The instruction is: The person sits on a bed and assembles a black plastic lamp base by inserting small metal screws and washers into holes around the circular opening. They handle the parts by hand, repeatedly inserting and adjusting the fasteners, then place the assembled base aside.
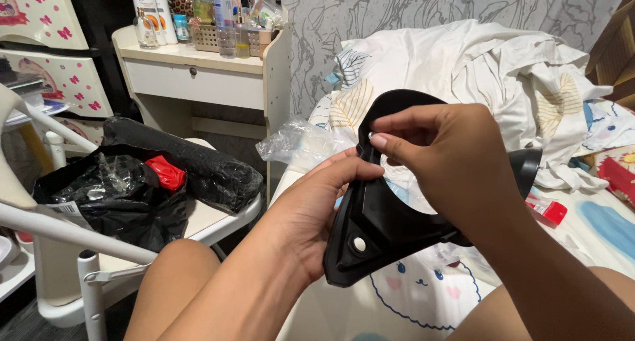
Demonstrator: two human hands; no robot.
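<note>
A black curved plastic part [370,235], with a loop at its top and a small white round cap low on its face, is held up over the bed. My left hand [317,209] supports its left side from below, thumb on the rim. My right hand [443,162] covers its right side, and its thumb and forefinger pinch a small white piece at the loop's inner edge. The part's right end [529,164] sticks out past my right hand.
Crumpled white bedding [503,63] lies on the bed behind. A clear plastic bag [297,142] sits at the bed's edge, a small red box [549,212] at right. A white stool at left holds a black bag [112,195] and a black roll [198,162]. A vanity shelf with bottles [205,23] stands behind.
</note>
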